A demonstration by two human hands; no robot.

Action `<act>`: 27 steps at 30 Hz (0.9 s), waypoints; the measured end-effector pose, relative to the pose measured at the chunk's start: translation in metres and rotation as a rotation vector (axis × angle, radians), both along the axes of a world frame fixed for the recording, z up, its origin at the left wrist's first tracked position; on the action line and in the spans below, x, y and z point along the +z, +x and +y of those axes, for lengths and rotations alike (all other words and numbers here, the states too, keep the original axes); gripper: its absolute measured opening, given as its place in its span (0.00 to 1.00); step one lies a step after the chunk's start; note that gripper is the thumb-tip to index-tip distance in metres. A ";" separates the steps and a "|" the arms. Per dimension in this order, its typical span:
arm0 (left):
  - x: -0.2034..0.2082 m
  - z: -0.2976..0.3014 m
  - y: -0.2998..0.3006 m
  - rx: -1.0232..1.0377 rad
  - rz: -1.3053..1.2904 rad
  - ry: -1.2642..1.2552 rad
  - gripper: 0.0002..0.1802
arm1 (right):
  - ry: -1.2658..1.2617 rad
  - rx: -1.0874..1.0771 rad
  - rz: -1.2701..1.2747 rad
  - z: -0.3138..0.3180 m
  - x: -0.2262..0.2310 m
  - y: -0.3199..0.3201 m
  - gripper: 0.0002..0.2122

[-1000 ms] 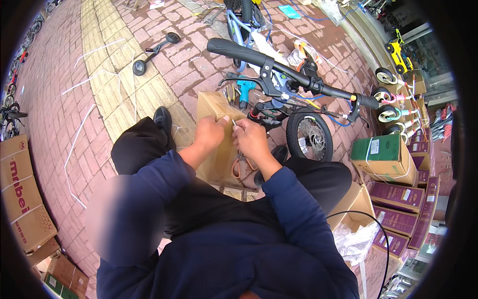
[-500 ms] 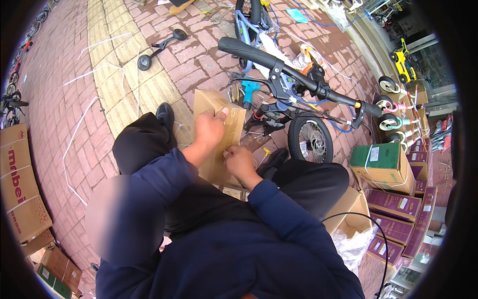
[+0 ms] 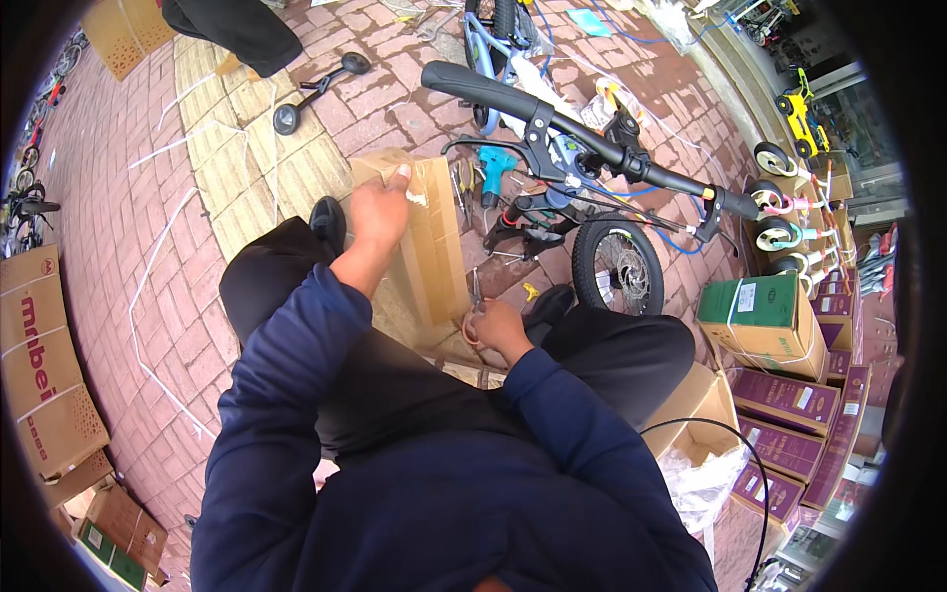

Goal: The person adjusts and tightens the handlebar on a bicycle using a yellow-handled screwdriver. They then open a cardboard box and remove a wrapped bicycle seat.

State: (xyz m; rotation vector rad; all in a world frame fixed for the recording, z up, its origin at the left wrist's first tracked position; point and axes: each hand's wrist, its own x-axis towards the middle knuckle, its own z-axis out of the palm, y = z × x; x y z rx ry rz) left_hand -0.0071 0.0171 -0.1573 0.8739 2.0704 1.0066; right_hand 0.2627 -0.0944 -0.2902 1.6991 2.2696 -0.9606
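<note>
A brown cardboard box (image 3: 429, 247), sealed with tape along its side, stands between my legs, tilted a little. My left hand (image 3: 380, 212) grips its top edge with the thumb over the rim, beside a torn whitish patch. At the box's lower right corner, my right hand (image 3: 496, 328) is closed around what looks like a pair of scissors (image 3: 470, 331). Its reddish handle loop shows at the fingers and a thin metal tip points up along the box. Beyond the box lie a teal power drill (image 3: 495, 173) and pliers (image 3: 464, 183).
A partly assembled bicycle with a black handlebar (image 3: 538, 113) and front wheel (image 3: 619, 268) stands right of the box. Cartons (image 3: 755, 321) are stacked at right, others (image 3: 44, 355) at left. Another person's dark-trousered leg (image 3: 242, 35) is at upper left, near a carton (image 3: 128, 35).
My left hand and the box's top have shifted left. My right hand has moved down and right, off the box's face, and the scissors now show. Another person's leg and a carton have entered at upper left.
</note>
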 end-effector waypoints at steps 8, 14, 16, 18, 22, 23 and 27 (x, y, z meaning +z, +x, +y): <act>0.001 -0.014 0.022 -0.134 -0.179 0.131 0.25 | 0.294 -0.289 0.534 0.048 0.082 -0.055 0.40; -0.023 -0.017 0.033 -0.239 -0.176 0.036 0.26 | 0.153 -0.384 0.453 0.035 0.085 -0.063 0.40; -0.024 -0.019 0.033 -0.283 -0.117 0.059 0.23 | 0.165 -0.366 0.391 0.036 0.080 -0.062 0.38; -0.021 -0.018 0.028 -0.279 -0.128 0.050 0.22 | 0.187 -0.356 0.354 0.041 0.078 -0.057 0.35; -0.010 -0.009 0.013 -0.208 -0.284 0.076 0.25 | 0.231 -0.359 0.317 0.049 0.083 -0.043 0.26; -0.008 -0.006 0.008 -0.206 -0.324 0.097 0.25 | 0.243 -0.348 0.321 0.051 0.085 -0.041 0.24; -0.006 -0.010 0.004 -0.225 -0.249 0.062 0.28 | 0.251 -0.369 0.356 0.051 0.096 -0.040 0.20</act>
